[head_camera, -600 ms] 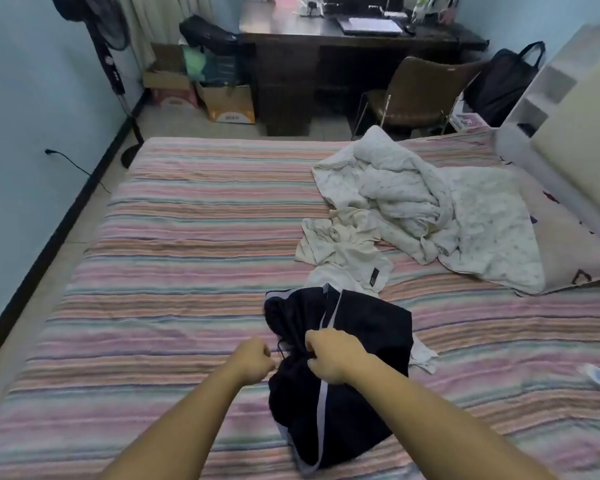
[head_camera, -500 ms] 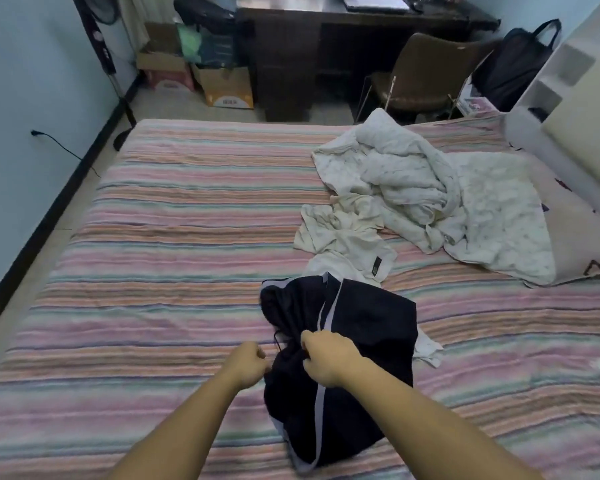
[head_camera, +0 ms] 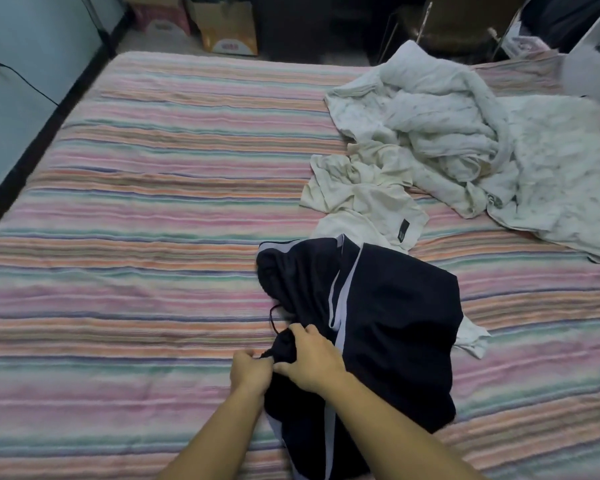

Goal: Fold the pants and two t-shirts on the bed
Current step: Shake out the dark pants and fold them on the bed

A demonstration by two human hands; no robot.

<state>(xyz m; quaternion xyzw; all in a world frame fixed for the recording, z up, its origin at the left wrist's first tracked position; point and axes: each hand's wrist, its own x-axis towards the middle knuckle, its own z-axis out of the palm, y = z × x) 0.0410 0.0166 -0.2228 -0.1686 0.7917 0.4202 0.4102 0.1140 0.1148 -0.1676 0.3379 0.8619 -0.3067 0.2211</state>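
Pants (head_camera: 378, 306), bunched near the bed's (head_camera: 136, 202) near edge, pinched by both hands' fingers (head_camera: 302, 332); lifting could drag the t-shirt (head_camera: 361, 202) underneath.

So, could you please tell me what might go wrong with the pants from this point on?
Both hands, left and right, grip one bunched spot of the dark pants, so lifting from there may leave them twisted rather than flat. The pants also overlap a white t-shirt, which could be dragged along. A loose drawstring might snag in the fold.
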